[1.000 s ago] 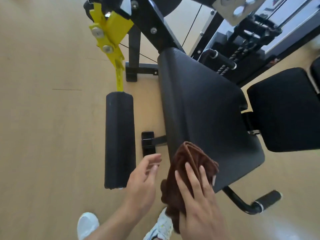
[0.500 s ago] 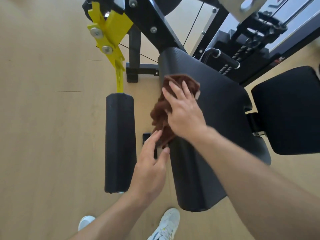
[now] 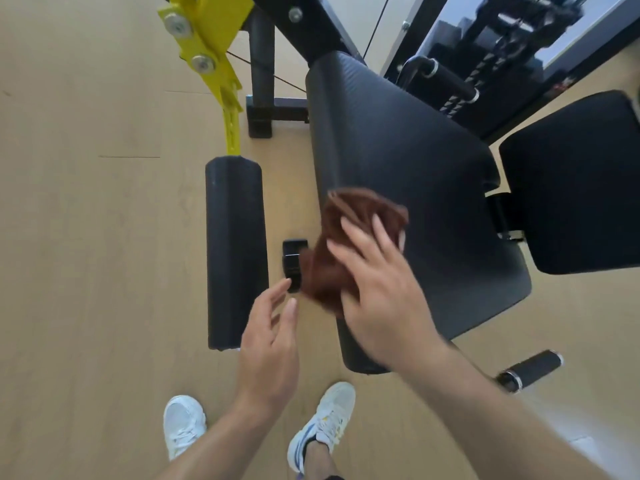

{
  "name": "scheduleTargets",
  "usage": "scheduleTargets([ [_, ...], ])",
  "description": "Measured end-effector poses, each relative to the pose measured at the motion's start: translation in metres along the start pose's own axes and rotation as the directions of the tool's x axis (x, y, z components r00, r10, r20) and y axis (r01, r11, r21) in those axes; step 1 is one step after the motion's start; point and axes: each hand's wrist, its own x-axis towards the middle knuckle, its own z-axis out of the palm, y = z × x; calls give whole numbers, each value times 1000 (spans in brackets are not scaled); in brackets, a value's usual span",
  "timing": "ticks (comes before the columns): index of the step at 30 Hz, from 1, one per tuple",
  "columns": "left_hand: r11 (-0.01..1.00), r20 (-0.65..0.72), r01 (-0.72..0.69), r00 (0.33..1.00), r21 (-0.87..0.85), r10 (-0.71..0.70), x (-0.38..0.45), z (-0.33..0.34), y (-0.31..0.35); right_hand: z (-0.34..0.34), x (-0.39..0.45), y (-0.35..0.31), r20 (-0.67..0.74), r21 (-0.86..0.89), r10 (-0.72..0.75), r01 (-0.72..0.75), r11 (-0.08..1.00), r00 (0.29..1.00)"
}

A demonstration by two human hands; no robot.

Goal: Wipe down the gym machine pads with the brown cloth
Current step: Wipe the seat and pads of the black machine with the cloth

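Note:
The black seat pad of the gym machine fills the middle of the view. My right hand presses the crumpled brown cloth flat against the pad's left edge, fingers straight and spread. Part of the cloth hangs over the side of the pad. My left hand hovers open just left of the cloth, holding nothing. A black roller pad stands to the left on a yellow arm. A black back pad lies at the right.
A black frame foot sits on the wooden floor between the roller and the seat. A grip handle juts out at the lower right. The weight stack and cables stand behind the seat. My white shoes are below.
My right hand slid the cloth from the near end up to the far end of the seat pad, then back toward the middle. My left hand stayed open beside it.

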Motion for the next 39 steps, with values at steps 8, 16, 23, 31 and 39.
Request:
scheduleTargets([
  [8,994,209,105,973,-13,-100,-6,11,6,31,-69,-2,0,-111,90,-90,990,996],
  [16,997,200,-36,979,-65,48,58,22,72,10,104,10,-105,-113,-31,19,993,994],
  [23,996,140,-88,986,-10,89,72,50,77,-14,266,24,-44,-129,-25,20,991,999],
  [31,989,43,-81,996,124,77,8,82,28,-13,289,5,-164,105,343,-330,938,925],
  [39,989,-21,31,999,142,-28,23,31,2,-31,249,28,-147,259,617,-572,778,773],
])
